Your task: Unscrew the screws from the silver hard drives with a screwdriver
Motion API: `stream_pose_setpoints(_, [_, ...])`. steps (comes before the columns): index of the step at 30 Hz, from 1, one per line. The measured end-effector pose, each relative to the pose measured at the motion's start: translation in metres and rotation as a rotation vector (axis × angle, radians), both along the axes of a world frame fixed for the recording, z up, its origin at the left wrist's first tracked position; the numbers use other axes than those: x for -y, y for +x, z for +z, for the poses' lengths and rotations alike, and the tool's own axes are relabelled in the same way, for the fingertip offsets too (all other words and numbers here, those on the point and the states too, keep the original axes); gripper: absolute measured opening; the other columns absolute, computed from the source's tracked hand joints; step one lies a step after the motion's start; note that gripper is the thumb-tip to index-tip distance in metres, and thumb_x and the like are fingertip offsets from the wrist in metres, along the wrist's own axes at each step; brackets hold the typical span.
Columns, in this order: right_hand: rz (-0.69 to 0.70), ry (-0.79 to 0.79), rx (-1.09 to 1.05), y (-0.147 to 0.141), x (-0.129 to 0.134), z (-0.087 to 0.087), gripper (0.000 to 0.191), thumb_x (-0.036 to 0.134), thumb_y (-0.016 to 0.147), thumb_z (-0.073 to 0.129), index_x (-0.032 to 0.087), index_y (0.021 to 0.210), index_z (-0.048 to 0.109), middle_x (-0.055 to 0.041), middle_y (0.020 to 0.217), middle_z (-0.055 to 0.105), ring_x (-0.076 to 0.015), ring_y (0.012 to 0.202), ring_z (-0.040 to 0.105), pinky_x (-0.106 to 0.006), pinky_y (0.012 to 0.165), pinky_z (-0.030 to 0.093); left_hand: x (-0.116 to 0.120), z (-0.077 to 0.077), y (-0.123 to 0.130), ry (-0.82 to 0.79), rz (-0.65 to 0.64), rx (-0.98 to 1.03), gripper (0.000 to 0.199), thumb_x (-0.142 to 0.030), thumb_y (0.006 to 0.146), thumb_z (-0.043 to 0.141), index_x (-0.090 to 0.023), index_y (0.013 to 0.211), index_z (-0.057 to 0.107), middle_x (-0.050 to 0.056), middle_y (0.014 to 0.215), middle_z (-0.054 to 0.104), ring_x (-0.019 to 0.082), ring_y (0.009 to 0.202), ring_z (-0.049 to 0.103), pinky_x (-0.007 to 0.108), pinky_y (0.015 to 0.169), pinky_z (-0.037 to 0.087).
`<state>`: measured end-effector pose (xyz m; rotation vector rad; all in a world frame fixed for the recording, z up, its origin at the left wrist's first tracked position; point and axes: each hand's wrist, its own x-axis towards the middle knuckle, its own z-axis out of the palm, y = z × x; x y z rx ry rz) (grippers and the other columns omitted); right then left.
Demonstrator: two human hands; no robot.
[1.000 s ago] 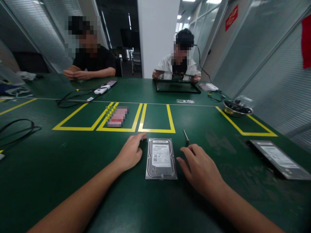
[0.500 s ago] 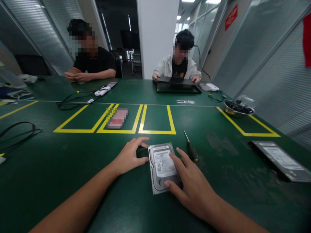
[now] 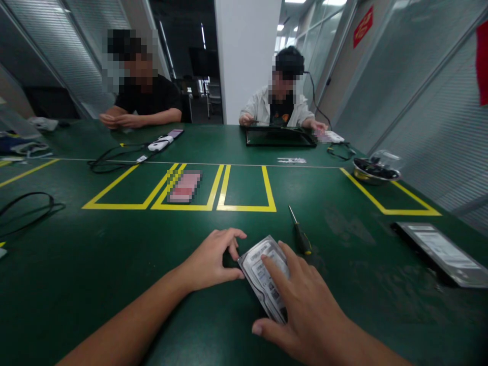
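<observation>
A silver hard drive [image 3: 263, 274] with a white label lies turned at an angle on the green table [image 3: 213, 335], near its front. My right hand [image 3: 305, 290] spreads over the drive's right side, its fingers apart, with a fingertip on the label and the thumb by the lower edge. At the drive's upper left corner is my left hand [image 3: 213, 259], its fingers and thumb apart and their tips close to the corner. Behind my right hand lies a screwdriver [image 3: 301, 239] with a dark handle. Another drive [image 3: 442, 249] rests at the far right.
Yellow tape [image 3: 247, 208] marks boxes on the table, one holding a blurred phone [image 3: 185, 185]. Cables [image 3: 110, 157] lie at the left. A metal bowl [image 3: 371, 175] stands at the right. Across the table sit two people, one behind a black panel [image 3: 280, 137].
The drive has turned counter-clockwise and shifted slightly right and nearer. Both my hands moved with it. Across the table, a person's hand has left the black panel and reached toward a white device.
</observation>
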<state>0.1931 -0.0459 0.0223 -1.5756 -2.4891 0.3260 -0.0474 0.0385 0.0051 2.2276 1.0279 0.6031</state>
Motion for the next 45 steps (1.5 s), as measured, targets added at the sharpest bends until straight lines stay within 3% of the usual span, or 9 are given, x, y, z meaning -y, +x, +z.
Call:
stream_pose_setpoints(9, [-0.027,-0.071,0.108,-0.003,0.001,0.013,0.088,0.052,0.067,0.075,0.027,0.145,0.043,-0.025,0.154,0.029,-0.0506,0.13,0.041,-0.068,0.094,0.042,0.005,0.001,0.005,0.01,-0.008,-0.004,0.061,-0.033,0.068,0.084,-0.023,0.116,0.047,-0.005,0.08,0.067,0.022,0.093,0.063,0.038,0.089,0.037])
stream_pose_setpoints(19, [-0.079,-0.097,0.103,-0.01,-0.001,0.018,0.074,0.039,0.069,0.068,0.028,0.14,0.048,-0.0191,0.15,0.034,-0.0449,0.123,0.045,-0.061,0.094,0.043,0.006,0.001,0.005,0.004,-0.004,-0.045,0.062,-0.034,0.068,0.083,-0.024,0.116,0.046,-0.003,0.089,0.065,0.023,0.093,0.06,0.039,0.089,0.038])
stream_pose_setpoints(30, [-0.067,0.056,0.038,0.003,0.005,0.011,0.071,0.037,0.072,0.065,0.029,0.14,0.046,-0.0153,0.139,0.043,-0.0391,0.115,0.049,-0.059,0.091,0.046,0.008,0.001,0.005,0.043,0.028,-0.024,0.068,-0.044,0.067,0.084,-0.023,0.118,0.044,0.004,0.108,0.057,0.024,0.099,0.055,0.038,0.088,0.042])
stream_pose_setpoints(32, [-0.082,0.085,0.011,0.011,0.007,0.012,0.071,0.037,0.073,0.065,0.03,0.141,0.044,-0.0151,0.138,0.043,-0.037,0.115,0.049,-0.057,0.092,0.047,0.008,0.002,0.005,0.056,0.054,-0.014,0.065,-0.046,0.066,0.084,-0.022,0.113,0.046,0.004,0.106,0.056,0.023,0.096,0.054,0.036,0.084,0.043])
stream_pose_setpoints(34, [-0.09,0.12,-0.019,0.023,0.011,0.014,0.071,0.037,0.075,0.064,0.03,0.143,0.041,-0.0146,0.138,0.042,-0.0348,0.117,0.05,-0.055,0.094,0.048,0.007,0.002,0.005,0.083,0.058,-0.038,0.049,-0.044,0.071,0.08,-0.021,0.1,0.048,0.002,0.097,0.055,0.021,0.088,0.053,0.033,0.077,0.042])
stream_pose_setpoints(37, [-0.101,0.175,-0.021,0.048,0.016,0.019,0.074,0.038,0.077,0.065,0.031,0.145,0.037,-0.014,0.141,0.037,-0.0328,0.119,0.05,-0.052,0.095,0.05,0.006,0.003,0.007,0.141,-0.028,-0.124,0.024,-0.033,0.082,0.067,-0.02,0.079,0.047,-0.001,0.08,0.053,0.018,0.077,0.048,0.031,0.071,0.037])
stream_pose_setpoints(41, [-0.2,0.224,0.005,0.09,0.024,0.022,0.071,0.043,0.08,0.064,0.033,0.145,0.036,-0.0139,0.14,0.038,-0.0309,0.112,0.056,-0.048,0.087,0.055,0.012,0.007,0.014,0.212,-0.177,-0.25,0.022,-0.02,0.083,0.057,-0.019,0.066,0.043,-0.002,0.066,0.051,0.017,0.07,0.046,0.033,0.069,0.032])
stream_pose_setpoints(45, [-0.343,0.273,0.037,0.143,0.035,0.018,0.066,0.047,0.083,0.061,0.035,0.143,0.039,-0.0156,0.137,0.044,-0.0323,0.114,0.057,-0.047,0.089,0.053,0.03,0.009,0.032,0.252,-0.281,-0.338,0.023,-0.021,0.082,0.056,-0.018,0.062,0.045,-0.001,0.061,0.053,0.017,0.065,0.046,0.035,0.067,0.03])
